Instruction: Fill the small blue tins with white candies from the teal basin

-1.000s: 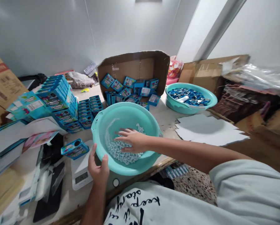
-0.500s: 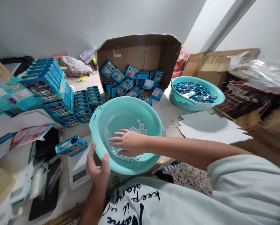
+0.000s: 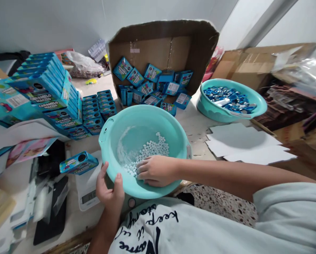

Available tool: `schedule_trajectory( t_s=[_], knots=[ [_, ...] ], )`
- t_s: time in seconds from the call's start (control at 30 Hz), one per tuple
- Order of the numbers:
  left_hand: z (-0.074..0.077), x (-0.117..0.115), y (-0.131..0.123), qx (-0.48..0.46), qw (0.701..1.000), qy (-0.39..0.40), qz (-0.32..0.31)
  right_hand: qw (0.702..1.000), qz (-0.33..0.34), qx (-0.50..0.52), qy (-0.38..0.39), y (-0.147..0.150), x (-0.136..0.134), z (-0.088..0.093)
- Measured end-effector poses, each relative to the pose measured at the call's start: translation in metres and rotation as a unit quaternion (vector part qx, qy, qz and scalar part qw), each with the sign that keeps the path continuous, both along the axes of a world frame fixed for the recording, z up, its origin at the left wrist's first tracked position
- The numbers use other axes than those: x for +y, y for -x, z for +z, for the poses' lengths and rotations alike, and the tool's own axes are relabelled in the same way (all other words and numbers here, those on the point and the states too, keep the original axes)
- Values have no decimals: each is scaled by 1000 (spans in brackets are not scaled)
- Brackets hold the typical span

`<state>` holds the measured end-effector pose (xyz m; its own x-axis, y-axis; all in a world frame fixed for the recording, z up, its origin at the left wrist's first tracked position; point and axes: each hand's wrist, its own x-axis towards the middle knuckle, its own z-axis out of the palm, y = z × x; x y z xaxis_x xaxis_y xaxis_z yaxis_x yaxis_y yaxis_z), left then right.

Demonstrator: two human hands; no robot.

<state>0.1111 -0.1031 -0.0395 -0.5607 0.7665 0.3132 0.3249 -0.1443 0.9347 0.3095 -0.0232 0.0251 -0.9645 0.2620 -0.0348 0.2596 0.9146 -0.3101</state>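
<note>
Far-left stack: blue cartons (image 3: 48,90), piled in slanting rows at the far left of the table (image 3: 75,218); printed lids up.
Flat packs: small blue packs (image 3: 98,111), laid in two neat columns just right of the cartons, beside the far-left rim of the near basin.
Single box: one blue box (image 3: 78,163) with a round hole in its top, lying on the white scale (image 3: 87,190), near left of the basin.
Left hand: left hand (image 3: 109,188), clamped on the near-left rim of the turquoise basin (image 3: 171,123); thumb over the rim inside, fingers outside.
Basin: resting at the near edge of the table, centre of the scene, tilted toward the near side.
Tablets: small white tablets (image 3: 152,150), heaped on the basin floor, trailing up toward the far right wall.
Right hand: right hand (image 3: 155,171), inside the basin at its near side, palm down, fingers curled loosely over the near end of the tablets; touching them, not closed around anything visible.
Cardboard box: open cardboard box (image 3: 163,53), far centre, lying on its side; loose blue boxes (image 3: 154,88) spilled inside.
Second basin: turquoise bowl (image 3: 213,113), far right, filled with blue and silver pieces (image 3: 230,100).
White sheets: white sheets (image 3: 239,144), flat on the table, near right of that bowl.
</note>
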Motion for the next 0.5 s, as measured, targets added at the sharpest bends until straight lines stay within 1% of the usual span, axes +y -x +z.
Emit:
schedule_trajectory(
  t_s=[0.07,0.17,0.23,0.3,0.4,0.5],
  knots=[
    [0,1,0,-8,1000,5,5,999,23,-32,-4,-3,1,5],
    [-1,2,1,-9,1000,-1,8,997,22,-64,-27,-3,5,14],
    [-2,3,2,0,1000,-5,-3,996,24,-62,-52,2,9,18],
    [-5,3,4,11,1000,-15,-13,996,33,-38,-79,9,12,20],
    [-8,2,6,29,999,-38,-15,993,58,-8,-101,19,14,15],
    [-7,2,7,44,998,-49,-12,993,61,-19,-100,20,12,3]
  ],
)
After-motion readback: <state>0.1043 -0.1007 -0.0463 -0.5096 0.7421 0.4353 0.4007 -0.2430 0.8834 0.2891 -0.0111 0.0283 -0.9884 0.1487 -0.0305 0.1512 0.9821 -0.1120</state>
